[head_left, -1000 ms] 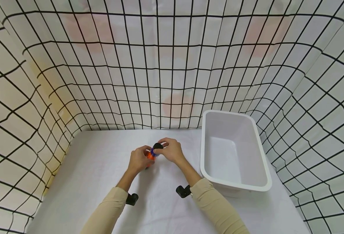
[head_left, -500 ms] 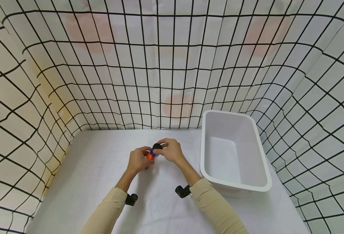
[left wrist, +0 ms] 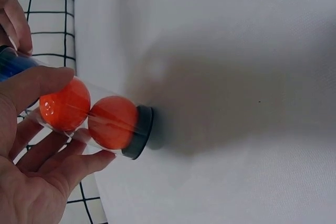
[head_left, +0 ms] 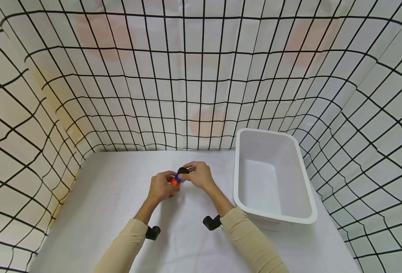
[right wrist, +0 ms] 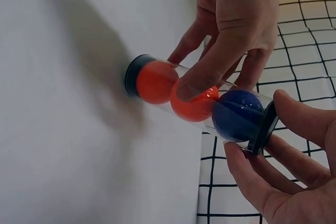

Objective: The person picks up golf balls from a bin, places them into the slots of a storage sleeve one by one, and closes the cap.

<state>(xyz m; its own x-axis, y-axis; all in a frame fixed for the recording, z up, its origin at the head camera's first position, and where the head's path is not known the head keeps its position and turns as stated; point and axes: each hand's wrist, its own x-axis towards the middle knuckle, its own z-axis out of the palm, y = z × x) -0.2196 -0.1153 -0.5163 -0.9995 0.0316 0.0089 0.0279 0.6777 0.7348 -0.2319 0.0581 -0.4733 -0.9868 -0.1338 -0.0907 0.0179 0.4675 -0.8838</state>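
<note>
A clear plastic tube [right wrist: 166,104] holds two orange balls [right wrist: 156,81] and one blue ball [right wrist: 237,115] in a row. My left hand [head_left: 160,186] grips it around the orange balls, thumb on one side and fingers on the other. The tube is tilted, its lower black cap [left wrist: 143,132] close to the white tabletop; whether they touch I cannot tell. My right hand [head_left: 201,176] pinches the upper black cap [right wrist: 265,127] beside the blue ball, between thumb and fingers. How firmly that cap sits on the tube is unclear.
A white plastic bin [head_left: 240,182] stands to the right of my hands on the white-covered table [head_left: 112,197]. Black netting [head_left: 202,80] over white sheeting surrounds the back and sides. Each wrist carries a black camera mount [head_left: 153,232].
Both hands and the tube have shifted very slightly to the left. The left hand's grip and the right hand's pinch on the cap look the same.
</note>
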